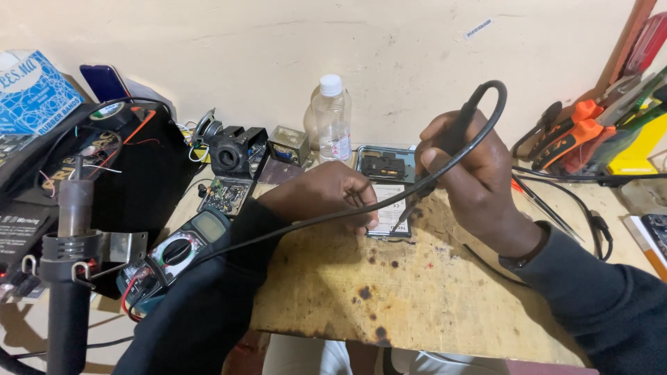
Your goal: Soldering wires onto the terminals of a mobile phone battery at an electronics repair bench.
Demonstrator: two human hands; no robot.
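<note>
Opened phone [386,182]: left hand [333,198] pins it flat; right hand [467,177] pinches soldering iron [445,149], tip at board. Soldering step; next needs steady tip.

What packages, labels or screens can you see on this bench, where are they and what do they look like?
Cardboard box: far left, blue with white lettering.
Meter screen: left of centre, small grey rectangle.
Bottle label: back centre, pale band on clear bottle.
Phone sticker: beside left hand, white rectangle.
</note>
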